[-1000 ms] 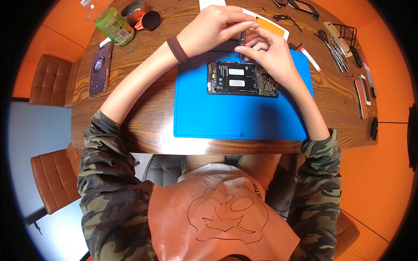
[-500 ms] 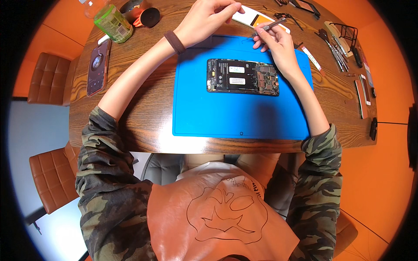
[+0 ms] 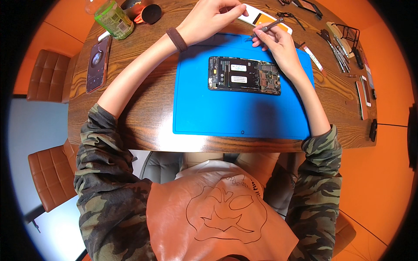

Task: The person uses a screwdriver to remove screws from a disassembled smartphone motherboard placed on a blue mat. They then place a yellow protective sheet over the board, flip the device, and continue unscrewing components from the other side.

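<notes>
My right hand (image 3: 276, 41) is closed around a slim dark screwdriver (image 3: 272, 25), held slanted like a pen over the far right of a blue work mat (image 3: 209, 115). The tool's lower end points down and left, close to the mat's far edge. My left hand (image 3: 213, 19) reaches above that edge, thumb and fingertips drawn together; anything between them is too small to make out, and the frame's top cuts off part of the hand. A smartphone without its back cover (image 3: 257, 76) lies flat on the mat, circuit board and white labels showing. Neither hand touches it.
A white and orange box or card (image 3: 263, 19) lies beyond my hands. Several tweezers and slim tools (image 3: 339, 52) are at the right, near phone parts (image 3: 362, 98). Leftward are another phone (image 3: 98, 65), a green-labelled bottle (image 3: 114, 21) and a dark round cup-like object (image 3: 151, 14).
My left hand has shifted slightly to the right. The right hand keeps its hold on the screwdriver, and the whole view has moved a little.
</notes>
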The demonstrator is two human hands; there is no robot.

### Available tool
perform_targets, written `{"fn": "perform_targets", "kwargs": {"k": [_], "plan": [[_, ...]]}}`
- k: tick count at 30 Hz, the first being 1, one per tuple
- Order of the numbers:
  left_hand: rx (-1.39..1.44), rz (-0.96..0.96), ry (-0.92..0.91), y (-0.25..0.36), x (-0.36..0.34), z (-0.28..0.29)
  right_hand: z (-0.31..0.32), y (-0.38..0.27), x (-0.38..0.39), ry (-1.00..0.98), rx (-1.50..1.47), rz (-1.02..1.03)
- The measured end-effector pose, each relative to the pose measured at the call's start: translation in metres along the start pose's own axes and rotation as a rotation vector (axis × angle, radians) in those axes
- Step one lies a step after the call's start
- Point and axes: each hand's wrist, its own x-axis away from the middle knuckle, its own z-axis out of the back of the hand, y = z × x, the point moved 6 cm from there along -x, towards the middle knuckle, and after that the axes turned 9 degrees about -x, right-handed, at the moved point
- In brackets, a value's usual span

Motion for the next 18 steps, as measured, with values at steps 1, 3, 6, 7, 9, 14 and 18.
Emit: {"fn": "perform_targets", "kwargs": {"k": [1,3,6,7,9,14,18], "plan": [[0.013,-0.008,0.002,0.0006,-0.0001,-0.0001,0.0005,0.0002,0.0002,0.006,0.005,-0.006],[-0.005,-0.01,-0.003,0.001,-0.0001,0.0007,0.001,0.0004,0.0003,0.013,0.004,-0.015],[-0.05,0.007,-0.009,0.0013,-0.0003,0.0023,0.0013,0.0005,0.0004,0.021,-0.02,-0.026],[-0.068,0.016,-0.01,0.0013,-0.0004,0.0028,0.0014,0.0008,0.0002,0.025,-0.033,-0.033],[-0.095,0.02,-0.012,0.0019,-0.0008,0.0038,0.0016,0.0011,0.0001,0.029,-0.039,-0.043],[-0.09,-0.003,0.006,0.0046,-0.0015,0.0045,0.0044,0.0017,0.0003,0.059,-0.003,-0.059],[-0.048,-0.011,0.01,0.0044,-0.0016,0.0041,0.0068,0.0011,0.0004,0.073,0.01,-0.047]]}}
